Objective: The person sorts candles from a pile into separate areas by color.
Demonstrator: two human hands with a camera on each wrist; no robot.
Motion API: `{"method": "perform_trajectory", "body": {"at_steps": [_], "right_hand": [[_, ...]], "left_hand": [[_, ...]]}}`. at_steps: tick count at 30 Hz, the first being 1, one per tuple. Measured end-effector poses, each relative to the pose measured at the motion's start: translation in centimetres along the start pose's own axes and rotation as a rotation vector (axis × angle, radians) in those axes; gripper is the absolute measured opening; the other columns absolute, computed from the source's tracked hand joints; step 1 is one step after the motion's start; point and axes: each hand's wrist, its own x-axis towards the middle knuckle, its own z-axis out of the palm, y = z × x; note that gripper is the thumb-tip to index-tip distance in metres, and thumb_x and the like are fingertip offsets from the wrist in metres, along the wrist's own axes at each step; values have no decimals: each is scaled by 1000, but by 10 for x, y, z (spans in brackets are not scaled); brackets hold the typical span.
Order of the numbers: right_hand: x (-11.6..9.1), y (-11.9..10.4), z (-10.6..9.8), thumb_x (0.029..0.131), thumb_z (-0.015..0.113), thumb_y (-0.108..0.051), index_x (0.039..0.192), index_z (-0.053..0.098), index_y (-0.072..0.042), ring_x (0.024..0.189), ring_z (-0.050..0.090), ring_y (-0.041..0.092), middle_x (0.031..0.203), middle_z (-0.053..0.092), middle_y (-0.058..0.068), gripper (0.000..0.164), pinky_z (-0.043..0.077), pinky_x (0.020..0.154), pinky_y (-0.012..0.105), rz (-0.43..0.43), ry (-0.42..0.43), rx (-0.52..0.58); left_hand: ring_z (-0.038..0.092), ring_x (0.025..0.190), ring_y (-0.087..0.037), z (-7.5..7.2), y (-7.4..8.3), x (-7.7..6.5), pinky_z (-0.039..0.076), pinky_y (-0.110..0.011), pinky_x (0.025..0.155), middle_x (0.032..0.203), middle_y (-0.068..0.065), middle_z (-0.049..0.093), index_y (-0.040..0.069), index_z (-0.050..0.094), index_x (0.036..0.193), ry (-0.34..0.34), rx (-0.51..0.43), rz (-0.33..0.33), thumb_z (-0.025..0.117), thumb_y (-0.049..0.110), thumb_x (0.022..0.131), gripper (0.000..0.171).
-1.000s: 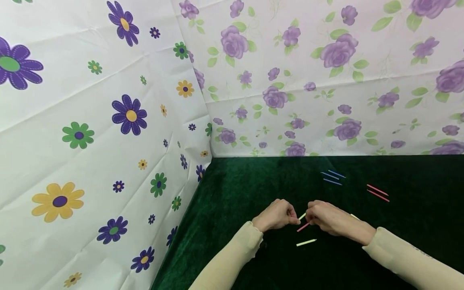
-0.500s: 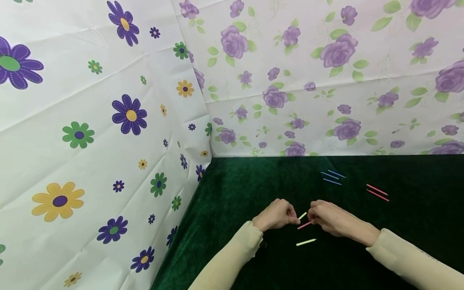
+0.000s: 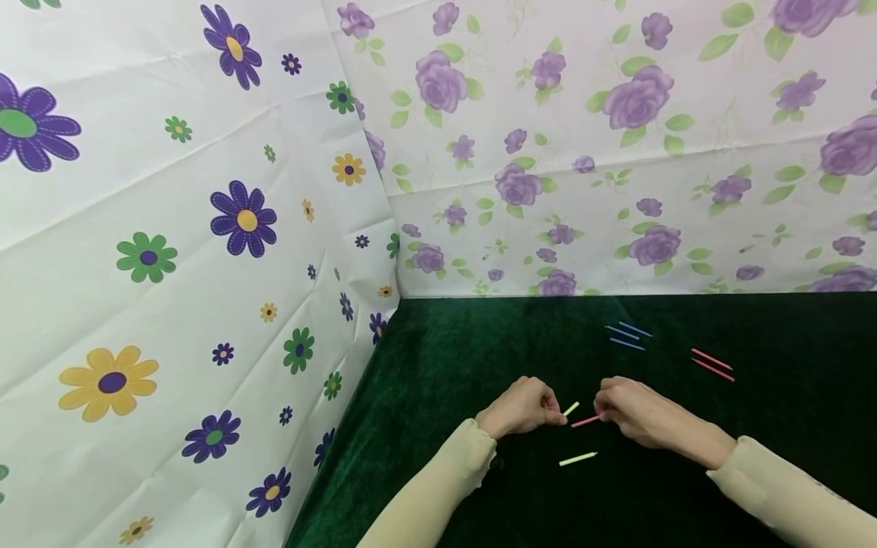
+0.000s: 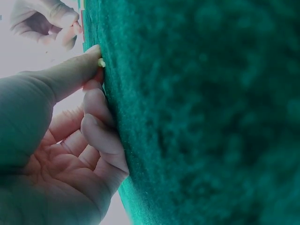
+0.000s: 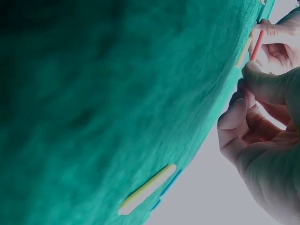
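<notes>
While the left hand (image 3: 524,405) pinches a pale-yellow stick (image 3: 572,408) at the head view's lower centre, the right hand (image 3: 647,415) pinches a red stick (image 3: 585,421) just beside it. A second yellow stick (image 3: 578,459) lies below.

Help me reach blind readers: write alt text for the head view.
A left hand pinches a pale yellow stick and a right hand pinches a red stick over a dark green cloth. Another yellow stick lies nearer the viewer; three blue sticks and two more red sticks lie farther back, with floral sheets behind and at left.
</notes>
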Motion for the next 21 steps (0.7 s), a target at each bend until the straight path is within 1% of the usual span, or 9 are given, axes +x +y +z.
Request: {"method": "perform_trajectory", "body": {"at_steps": [5, 11, 14, 18, 21], "right_hand": [[-7, 7, -5, 95, 76, -10, 96, 74, -24, 82, 52, -4, 94, 60, -12, 14, 52, 72, 23, 32, 0, 53], [-16, 14, -14, 96, 75, -10, 99, 74, -22, 82, 53, -5, 95, 62, -11, 13, 52, 72, 22, 86, 3, 85], [-21, 18, -19, 96, 75, -9, 100, 75, -21, 82, 54, -5, 96, 63, -10, 13, 52, 73, 22, 105, 23, 92], [-28, 25, -23, 96, 76, -7, 99, 75, -19, 81, 54, -5, 96, 65, -9, 12, 53, 72, 24, 91, 70, 88], [-33, 30, -25, 96, 76, -8, 99, 75, -19, 81, 54, -6, 97, 66, -9, 11, 53, 73, 23, 98, 85, 83]], "left_hand": [[52, 57, -4, 0, 0, 0, 44, -21, 53, 72, 12, 62, 22, 76, 79, 3, 0, -9, 84, 30, 99, 22], [50, 56, -4, 0, -1, 0, 43, -20, 52, 72, 12, 60, 21, 76, 81, 0, -11, 14, 83, 29, 99, 21], [50, 56, -3, 0, -1, 0, 43, -20, 52, 72, 12, 61, 21, 76, 81, 1, -11, 18, 83, 29, 99, 21], [51, 58, -3, 0, -2, -1, 44, -20, 53, 73, 12, 62, 21, 76, 82, 6, -8, 24, 83, 29, 99, 20], [51, 58, -3, 0, -2, -2, 44, -20, 54, 73, 12, 61, 20, 77, 82, 8, -10, 28, 83, 28, 99, 20]]}}
